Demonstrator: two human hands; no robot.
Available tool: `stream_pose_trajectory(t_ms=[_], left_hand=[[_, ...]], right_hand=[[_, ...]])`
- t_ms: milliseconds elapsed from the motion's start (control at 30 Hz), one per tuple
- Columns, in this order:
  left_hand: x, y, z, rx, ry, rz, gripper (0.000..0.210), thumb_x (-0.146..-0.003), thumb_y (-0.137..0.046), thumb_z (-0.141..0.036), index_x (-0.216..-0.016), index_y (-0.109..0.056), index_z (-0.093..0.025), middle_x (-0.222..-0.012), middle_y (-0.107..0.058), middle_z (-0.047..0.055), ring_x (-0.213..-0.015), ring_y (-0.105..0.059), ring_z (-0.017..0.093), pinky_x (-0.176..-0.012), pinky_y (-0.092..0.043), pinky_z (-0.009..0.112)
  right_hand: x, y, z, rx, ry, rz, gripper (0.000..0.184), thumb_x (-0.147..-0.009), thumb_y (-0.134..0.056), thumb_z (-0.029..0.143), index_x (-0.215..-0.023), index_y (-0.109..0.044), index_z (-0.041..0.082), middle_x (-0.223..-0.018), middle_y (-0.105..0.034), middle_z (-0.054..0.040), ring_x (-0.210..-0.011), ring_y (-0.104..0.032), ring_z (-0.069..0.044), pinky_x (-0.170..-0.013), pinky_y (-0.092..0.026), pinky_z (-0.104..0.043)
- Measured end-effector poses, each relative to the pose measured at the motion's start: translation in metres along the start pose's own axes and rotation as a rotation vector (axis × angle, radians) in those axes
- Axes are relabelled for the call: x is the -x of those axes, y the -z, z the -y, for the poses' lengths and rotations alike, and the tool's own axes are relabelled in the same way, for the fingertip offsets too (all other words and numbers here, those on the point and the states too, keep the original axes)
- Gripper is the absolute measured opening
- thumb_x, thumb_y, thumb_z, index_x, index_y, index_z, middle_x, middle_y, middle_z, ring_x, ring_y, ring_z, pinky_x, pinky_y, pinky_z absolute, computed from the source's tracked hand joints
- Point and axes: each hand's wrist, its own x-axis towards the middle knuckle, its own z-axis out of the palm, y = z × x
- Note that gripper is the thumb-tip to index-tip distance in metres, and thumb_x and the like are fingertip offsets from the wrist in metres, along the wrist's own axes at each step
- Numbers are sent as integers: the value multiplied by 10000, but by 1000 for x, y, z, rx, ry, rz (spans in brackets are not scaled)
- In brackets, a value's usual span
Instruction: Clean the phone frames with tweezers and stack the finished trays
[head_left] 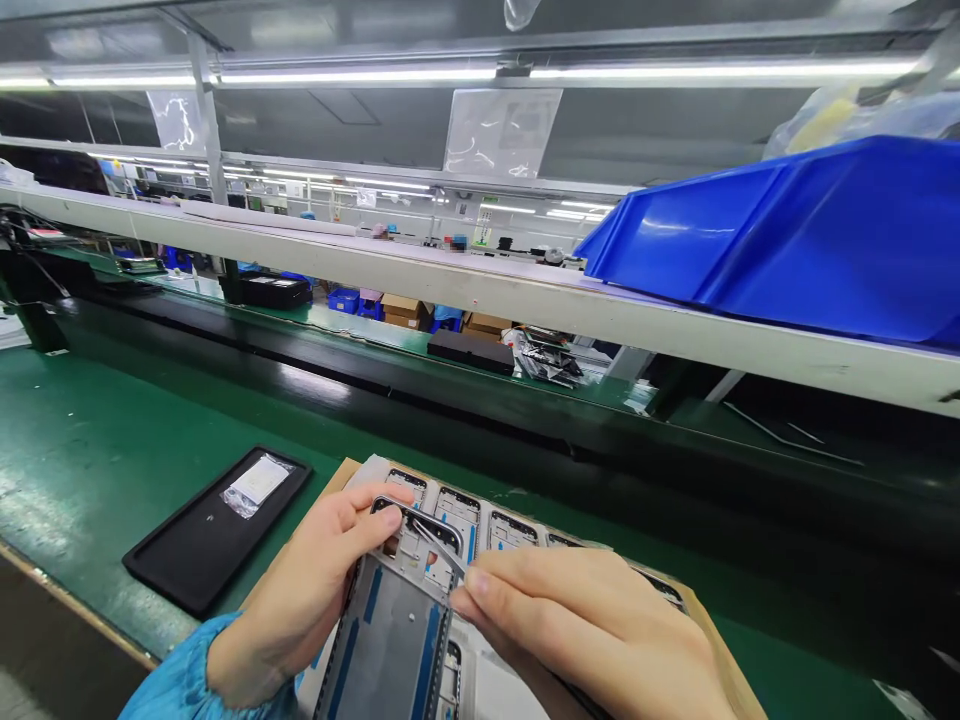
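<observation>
A phone middle frame (397, 630), grey metal with blue strips along its sides, is tilted up in front of me. My left hand (315, 570) grips it by the upper left edge, thumb on the top corner. Pinched in my right hand (577, 620) is a pair of metal tweezers (444, 548), whose tips reach to the top part of the frame near its cutouts. Behind and below both hands lies a white tray (495, 690) in a cardboard box, holding several similar phone frames (457, 508). My hands cover part of the tray.
A black tray (217, 530) with a small plastic bag (259, 484) on it lies to the left on the green bench (60, 440). A large blue bin (795, 240) stands on the shelf (450, 280) at upper right. Dark belt-like surface runs behind the bench.
</observation>
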Motion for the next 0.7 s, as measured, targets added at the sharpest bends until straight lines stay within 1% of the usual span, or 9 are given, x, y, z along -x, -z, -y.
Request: stream_pose_trajectory(t_ms=[100, 233, 367, 500, 600, 700], left_hand=[[3, -2, -1, 0, 7, -18, 372, -726, -874, -426, -991, -765, -189, -765, -738, 31, -734, -649, 173, -704, -496, 259], [3, -2, -1, 7, -1, -17, 350, -737, -870, -404, -990, -761, -188, -789, -743, 36, -727, -645, 167, -701, -505, 262], [4, 1, 2, -5, 7, -16, 333, -763, -851, -388, -1007, -748, -186, -780, -727, 31, -714, -642, 169, -692, -504, 274], [5, 3, 4, -16, 35, -39, 356, -764, -846, -400, -1025, -732, -188, -730, -697, 14, -674, -627, 164, -650, -486, 268], [5, 3, 4, -28, 19, -52, 338, -764, -845, -403, -993, -723, -186, -742, -704, 20, -681, -625, 166, -653, -483, 268], [5, 3, 4, -44, 6, -43, 318, -782, -826, -410, -976, -714, -183, -761, -706, 27, -687, -621, 167, -660, -476, 271]], right_hand=[[-1, -8, -2, -46, 6, 9, 136, -1029, -533, 195, -958, -646, 170, -765, -687, -26, -610, -644, -109, -519, -417, -238], [0, -18, -4, -43, 8, 13, 234, -1041, -478, 168, -864, -632, 172, -674, -594, 9, -523, -505, -89, -497, -338, -249], [1, -21, -6, -30, 3, 26, 264, -1050, -444, 150, -856, -621, 172, -680, -566, 7, -559, -478, -98, -524, -314, -253], [1, -21, -7, -51, 7, 89, 262, -1058, -426, 156, -868, -605, 168, -703, -542, 5, -578, -432, -106, -531, -292, -252], [-1, -22, -5, -62, 26, 82, 279, -1060, -422, 160, -860, -616, 154, -707, -540, 1, -585, -424, -109, -530, -290, -254], [-6, -22, -3, -55, 50, 59, 353, -1066, -394, 145, -793, -619, 141, -677, -521, 0, -574, -405, -107, -526, -280, -258]])
